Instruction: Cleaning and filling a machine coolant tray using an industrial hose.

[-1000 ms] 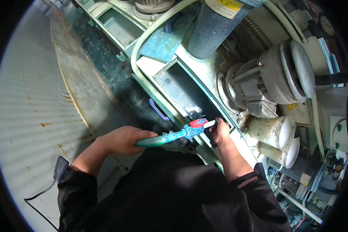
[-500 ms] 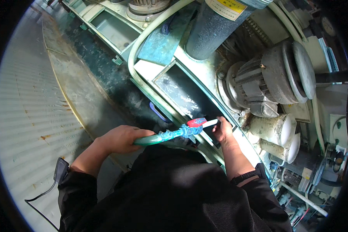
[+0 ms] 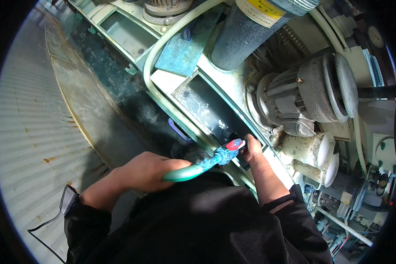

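Holding green hose (image 3: 185, 173), hands (image 3: 150, 172) now closer, red handle (image 3: 235, 144) shifted right

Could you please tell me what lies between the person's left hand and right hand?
In the head view, a green hose leads from the left hand to a blue fitting with a red handle, close to the right hand.

The fingertips of the right hand (image 3: 251, 149) are partly hidden from view, and whether the tip of the red-handled tap (image 3: 235, 144) is gripped by them cannot be told. The far stretch of the green hose (image 3: 185, 173) is hidden by the left hand (image 3: 147, 172). The upper motor (image 3: 169, 8) is cut off by the top edge. The small parts (image 3: 339, 235) at lower right are too blurred to be told apart.
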Demonstrator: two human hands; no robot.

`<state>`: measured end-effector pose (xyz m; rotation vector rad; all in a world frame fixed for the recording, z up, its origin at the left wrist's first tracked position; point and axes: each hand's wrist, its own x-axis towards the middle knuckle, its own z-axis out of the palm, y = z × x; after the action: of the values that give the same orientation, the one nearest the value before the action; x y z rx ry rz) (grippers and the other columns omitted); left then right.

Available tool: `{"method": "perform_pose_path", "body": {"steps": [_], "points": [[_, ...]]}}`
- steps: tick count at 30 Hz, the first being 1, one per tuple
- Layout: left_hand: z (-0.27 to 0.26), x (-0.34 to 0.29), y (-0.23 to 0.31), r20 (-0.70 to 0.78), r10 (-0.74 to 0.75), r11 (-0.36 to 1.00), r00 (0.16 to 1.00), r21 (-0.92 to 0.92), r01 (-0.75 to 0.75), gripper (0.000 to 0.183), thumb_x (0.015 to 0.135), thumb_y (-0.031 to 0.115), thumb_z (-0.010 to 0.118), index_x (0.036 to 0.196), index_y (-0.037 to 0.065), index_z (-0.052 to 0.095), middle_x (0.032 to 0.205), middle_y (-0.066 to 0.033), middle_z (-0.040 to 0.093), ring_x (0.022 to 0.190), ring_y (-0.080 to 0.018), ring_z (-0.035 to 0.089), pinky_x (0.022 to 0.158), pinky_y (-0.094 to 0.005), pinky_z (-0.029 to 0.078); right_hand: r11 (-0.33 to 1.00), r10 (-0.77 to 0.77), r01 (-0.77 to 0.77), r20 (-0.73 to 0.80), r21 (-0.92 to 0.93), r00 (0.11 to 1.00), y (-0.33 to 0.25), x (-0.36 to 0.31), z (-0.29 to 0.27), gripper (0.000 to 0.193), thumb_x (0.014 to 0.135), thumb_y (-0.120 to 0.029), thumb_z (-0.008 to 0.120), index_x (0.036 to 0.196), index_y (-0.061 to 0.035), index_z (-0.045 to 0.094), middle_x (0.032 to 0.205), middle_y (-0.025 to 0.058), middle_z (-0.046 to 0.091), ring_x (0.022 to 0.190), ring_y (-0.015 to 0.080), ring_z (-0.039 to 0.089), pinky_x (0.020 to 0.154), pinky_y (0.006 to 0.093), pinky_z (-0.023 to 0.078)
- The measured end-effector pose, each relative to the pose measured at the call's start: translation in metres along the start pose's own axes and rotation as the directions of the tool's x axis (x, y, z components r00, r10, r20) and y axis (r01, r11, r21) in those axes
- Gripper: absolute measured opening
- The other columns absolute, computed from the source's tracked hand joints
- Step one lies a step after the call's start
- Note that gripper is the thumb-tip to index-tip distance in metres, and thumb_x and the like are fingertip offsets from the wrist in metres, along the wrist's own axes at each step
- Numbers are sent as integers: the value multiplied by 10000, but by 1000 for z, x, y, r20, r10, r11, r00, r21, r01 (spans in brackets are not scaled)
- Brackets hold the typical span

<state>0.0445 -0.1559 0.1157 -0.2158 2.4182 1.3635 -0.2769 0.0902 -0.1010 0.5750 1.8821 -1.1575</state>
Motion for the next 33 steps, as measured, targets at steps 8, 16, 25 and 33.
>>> {"method": "perform_pose_path", "body": {"steps": [8, 16, 25, 33], "points": [[-15, 20, 73, -113, 146, 967, 983, -192, -166, 497, 907, 337, 744, 1323, 124, 575, 1132, -131, 701, 940, -390, 694, 769, -481, 572, 920, 160, -51, 253, -389, 954, -22, -6, -9, 304, 975, -337, 563, 762, -126, 614, 592, 11, 549, 429, 127, 444, 395, 293, 372], [-15, 14, 150, -214, 300, 939, 929, -102, -327, 621, 911, 412, 764, 1347, 37, 529, 889, -161, 708, 697, -362, 709, 602, -440, 566, 511, -193, 757, 803, -408, 563, -12, -7, -7, 213, 883, -212, 681, 750, -47, 683, 706, 50, 625, 579, 161, 573, 515, 358, 451], [-9, -3, 142, -278, 289, 945, 916, -70, -320, 657, 866, 360, 829, 1367, 23, 568, 1046, -165, 738, 765, -335, 740, 675, -395, 595, 906, 10, 206, 505, -369, 863, -30, -43, 1, 377, 962, -330, 610, 724, -37, 626, 566, 69, 551, 403, 157, 475, 358, 333, 338], [0, 1, 75, -274, 144, 962, 951, -188, -200, 591, 871, 252, 807, 1368, 15, 594, 1122, -184, 732, 984, -321, 748, 848, -362, 572, 884, 100, -16, 156, -468, 983, -34, -37, -8, 431, 996, -349, 589, 703, -32, 604, 558, 47, 520, 406, 155, 441, 366, 321, 331]]}}
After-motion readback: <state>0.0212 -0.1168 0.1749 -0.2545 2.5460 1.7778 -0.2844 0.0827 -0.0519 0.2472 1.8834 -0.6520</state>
